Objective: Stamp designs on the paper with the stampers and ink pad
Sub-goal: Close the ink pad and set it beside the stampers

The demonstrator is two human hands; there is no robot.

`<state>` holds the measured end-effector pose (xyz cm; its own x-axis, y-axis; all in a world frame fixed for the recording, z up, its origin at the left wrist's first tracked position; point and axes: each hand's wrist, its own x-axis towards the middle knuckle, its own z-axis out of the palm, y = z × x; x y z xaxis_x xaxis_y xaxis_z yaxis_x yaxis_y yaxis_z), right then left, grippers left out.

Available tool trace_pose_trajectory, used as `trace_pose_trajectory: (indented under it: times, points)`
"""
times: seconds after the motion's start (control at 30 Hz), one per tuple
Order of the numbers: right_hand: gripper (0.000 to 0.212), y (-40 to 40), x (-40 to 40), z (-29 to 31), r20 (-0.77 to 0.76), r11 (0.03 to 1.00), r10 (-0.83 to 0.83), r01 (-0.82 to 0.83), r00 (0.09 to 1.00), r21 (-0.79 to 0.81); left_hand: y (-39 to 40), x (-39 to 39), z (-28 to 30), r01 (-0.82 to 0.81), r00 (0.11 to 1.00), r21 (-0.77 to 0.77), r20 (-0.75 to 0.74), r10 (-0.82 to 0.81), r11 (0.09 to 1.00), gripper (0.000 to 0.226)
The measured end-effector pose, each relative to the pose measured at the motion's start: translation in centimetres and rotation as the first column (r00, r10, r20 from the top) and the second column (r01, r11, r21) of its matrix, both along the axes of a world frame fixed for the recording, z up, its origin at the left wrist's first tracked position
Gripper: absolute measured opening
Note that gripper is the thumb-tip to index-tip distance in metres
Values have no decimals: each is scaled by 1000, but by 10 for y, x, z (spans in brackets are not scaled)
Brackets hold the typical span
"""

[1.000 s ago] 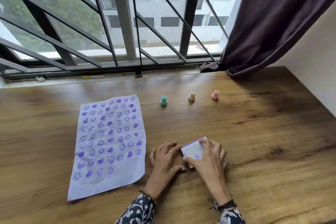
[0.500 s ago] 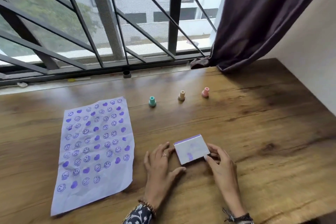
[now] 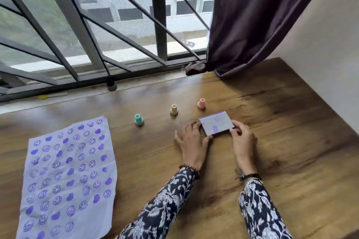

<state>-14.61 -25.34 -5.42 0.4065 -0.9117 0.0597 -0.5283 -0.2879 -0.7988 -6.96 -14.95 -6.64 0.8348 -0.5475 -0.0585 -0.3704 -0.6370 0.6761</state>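
Crosswise, the ink pad [image 3: 216, 125] is lying between the hands; the right hand [image 3: 242, 138] is pinching its right end; the left hand [image 3: 191, 140] is bracing its left end, fingers flat.

Stampers [image 3: 174, 109] stand beyond the left hand [image 3: 191, 141]; the ink pad [image 3: 216, 125] sits between both; bare desk [image 3: 295, 153] opens right of the right hand [image 3: 242, 139].

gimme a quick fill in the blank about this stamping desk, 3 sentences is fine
1. The paper is covered in purple smiley faces and ____.
2. ____ stampers stand upright on the table.
3. The ink pad lies nearest the ____ stamper.

Missing words: hearts; three; pink.
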Motion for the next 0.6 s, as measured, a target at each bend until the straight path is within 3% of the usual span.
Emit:
trace_pose_trajectory:
  times: [0.17,0.37,0.5,0.6]
  points:
    - [31,-8,6,-4,-20,1000,6,-6,1000,-21,-11,4,1,-27,1000,9,2,27,1000,48]
    - [37,38,2,1,107,1000,-23,22,994,13,27,-3,19,3,999,-94,-40,-7,996,42]
    - [36,99,3,11,150,991,109,-120,983,65,81,-14,44,71,997,-229,-11,-76,971,33]
    - [34,152,8,21,157,936,303,-324,940,136,138,-15,66,138,990,-257,42,-131,957,31]
